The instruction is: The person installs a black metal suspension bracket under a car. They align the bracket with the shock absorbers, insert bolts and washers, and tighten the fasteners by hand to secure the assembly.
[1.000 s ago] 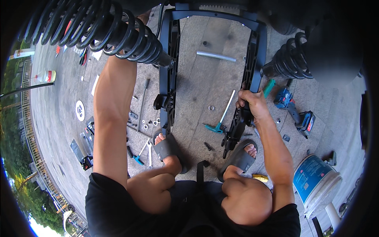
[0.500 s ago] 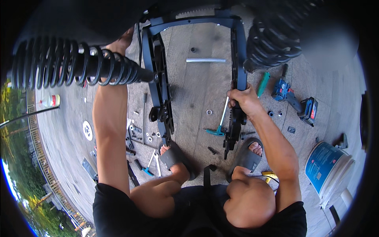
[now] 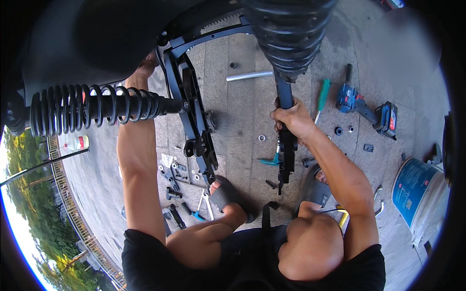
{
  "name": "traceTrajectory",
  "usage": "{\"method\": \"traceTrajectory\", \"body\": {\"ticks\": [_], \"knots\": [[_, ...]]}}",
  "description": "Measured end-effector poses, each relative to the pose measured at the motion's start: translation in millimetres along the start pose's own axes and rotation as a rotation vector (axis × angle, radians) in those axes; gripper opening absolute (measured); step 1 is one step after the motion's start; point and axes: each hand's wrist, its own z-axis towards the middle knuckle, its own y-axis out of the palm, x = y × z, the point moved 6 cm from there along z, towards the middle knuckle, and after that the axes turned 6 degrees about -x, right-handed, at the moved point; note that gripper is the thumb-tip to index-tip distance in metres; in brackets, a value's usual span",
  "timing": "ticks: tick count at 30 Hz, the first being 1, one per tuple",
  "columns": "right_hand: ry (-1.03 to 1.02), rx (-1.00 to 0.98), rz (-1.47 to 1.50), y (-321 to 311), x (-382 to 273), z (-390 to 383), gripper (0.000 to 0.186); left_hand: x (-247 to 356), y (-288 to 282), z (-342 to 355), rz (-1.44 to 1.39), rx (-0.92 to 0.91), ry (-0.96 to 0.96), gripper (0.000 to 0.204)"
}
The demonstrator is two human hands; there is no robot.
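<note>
Over the paved floor [image 3: 238, 109], we've got the black U-shaped frame [image 3: 196, 114], its near L end just beside our L sandal [image 3: 229, 198]. Our R hand [image 3: 296, 121] has its grip clamped round the R rail [image 3: 284, 93]; our L hand [image 3: 145, 66] is up by the far L corner, mostly hidden, so can't tell if it's closed on anything. To do this well, we'd prob. keep both sides level so nothing twists, R wrist straight, sandal out from under, & the teal T-handle tool [image 3: 270, 160] clear of the R end.
</note>
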Motion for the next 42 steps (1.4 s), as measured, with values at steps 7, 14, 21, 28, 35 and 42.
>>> {"method": "traceTrajectory", "body": {"ticks": [7,14,21,28,35,42], "knots": [[0.002,0.018,-0.039,-2,-6,0,0.019,-6,-24,32,-0.411,-0.178,-0.057,0.024],[-0.007,0.022,-0.041,-6,-9,-1,0.02,-5,-12,14,-0.253,-0.175,0.036,0.027],[0.004,0.043,-0.035,-5,-7,-1,0.019,-3,5,4,-0.186,-0.176,0.007,0.027],[-0.015,0.033,-0.046,-2,-6,0,0.02,-6,5,7,-0.17,-0.19,0.004,0.027],[0.04,0.042,-0.032,-8,-10,-1,0.019,-8,10,10,-0.167,-0.199,0.003,0.027],[0.088,0.024,0.001,-4,-11,-4,0.018,-7,18,4,-0.148,-0.205,-0.002,0.028]]}}
